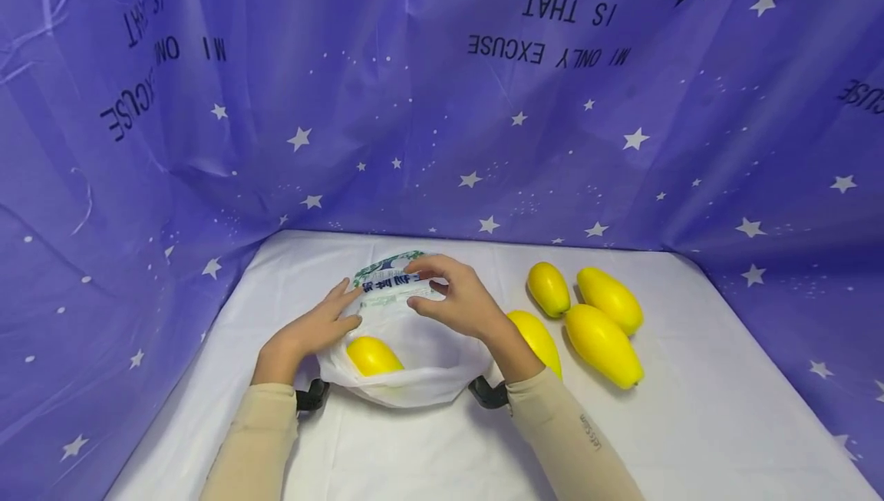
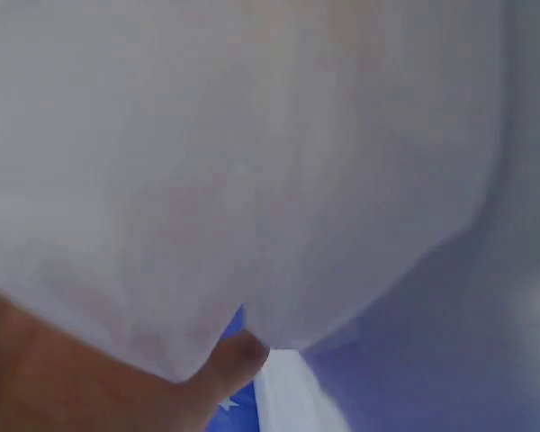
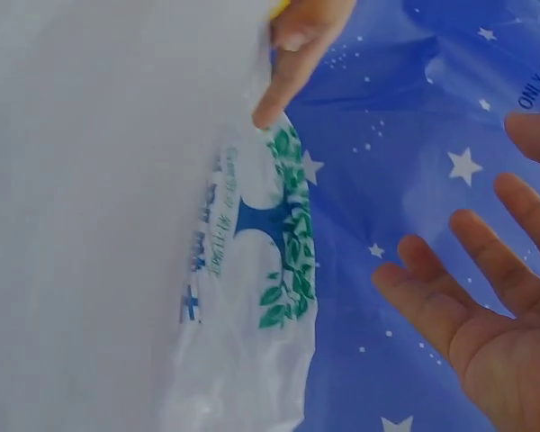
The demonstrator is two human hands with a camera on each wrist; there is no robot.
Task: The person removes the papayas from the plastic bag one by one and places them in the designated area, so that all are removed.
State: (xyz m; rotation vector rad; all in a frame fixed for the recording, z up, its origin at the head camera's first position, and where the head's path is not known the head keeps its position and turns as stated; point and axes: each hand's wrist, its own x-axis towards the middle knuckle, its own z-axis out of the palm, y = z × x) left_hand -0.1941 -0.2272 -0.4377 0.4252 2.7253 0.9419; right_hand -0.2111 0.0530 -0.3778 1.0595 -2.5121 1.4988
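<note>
A white plastic bag (image 1: pixel 428 378) with a green leaf print and dark blue lettering lies in front of me, its mouth toward me. Inside its mouth shows one smooth yellow mango-like fruit (image 1: pixel 373 355). My left hand (image 1: pixel 311 331) rests at the bag's left side with fingers extended. In the right wrist view, a fingertip of that left hand (image 3: pixel 301 45) touches the bag near the printed edge. My right hand (image 1: pixel 456 298) hovers over the bag's right part, fingers spread and slightly bent, holding nothing. The bag (image 2: pixel 234 162) fills most of the left wrist view, the left thumb (image 2: pixel 238 360) below it.
Right of the bag, more yellow fruit (image 1: pixel 604 344) lie grouped on the white-covered table (image 1: pixel 718 424). Another yellow fruit (image 1: pixel 535 336) is partly hidden behind my right forearm. A purple star-printed curtain (image 1: pixel 442 102) stands around the table's back and sides.
</note>
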